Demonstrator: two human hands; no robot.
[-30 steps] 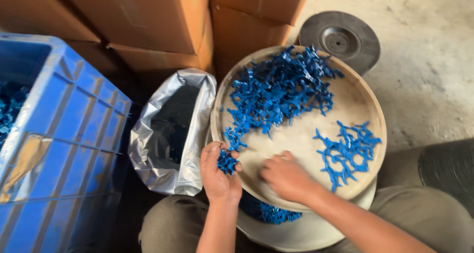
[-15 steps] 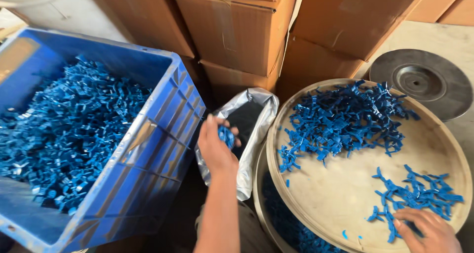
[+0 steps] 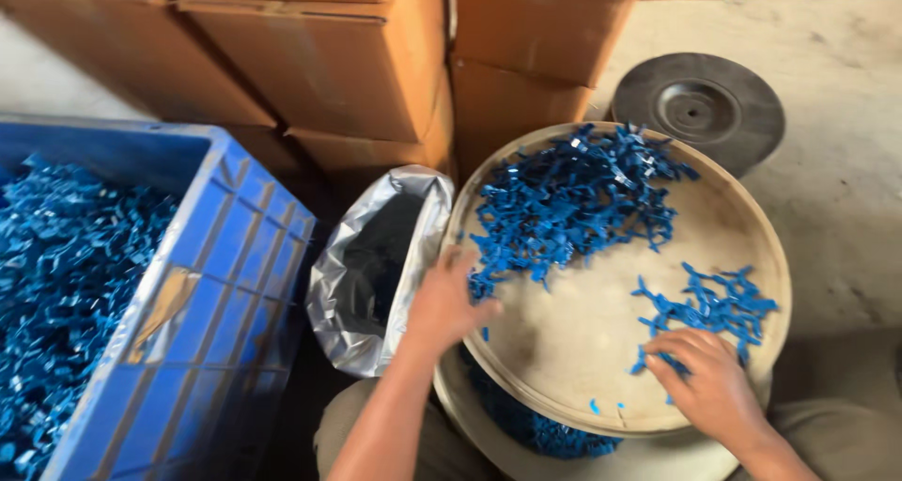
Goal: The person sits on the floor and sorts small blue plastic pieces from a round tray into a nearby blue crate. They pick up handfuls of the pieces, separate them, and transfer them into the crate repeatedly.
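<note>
A round beige tray (image 3: 742,209) rests on my lap and holds two heaps of small blue plastic pieces. The large heap (image 3: 573,199) fills the tray's far left, and the small heap (image 3: 709,302) lies at its right. My left hand (image 3: 446,302) rests on the tray's left rim, fingers curled at the large heap's near edge; whether it holds anything is hidden. My right hand (image 3: 709,382) lies fingers apart on the near side of the small heap. Under the tray, a second round container (image 3: 526,425) shows more blue pieces.
A blue plastic crate (image 3: 202,321) full of blue pieces stands at the left. Between crate and tray sits a silvery plastic bag (image 3: 366,274), mouth open. Cardboard boxes (image 3: 329,58) are stacked behind. A dark round lid (image 3: 700,110) lies on the concrete floor at the far right.
My left hand lifted a few blue pieces from the tray towards the bag and crate, then came back to the tray's left rim. My right hand moved to the small heap. The view swung left, then back.
</note>
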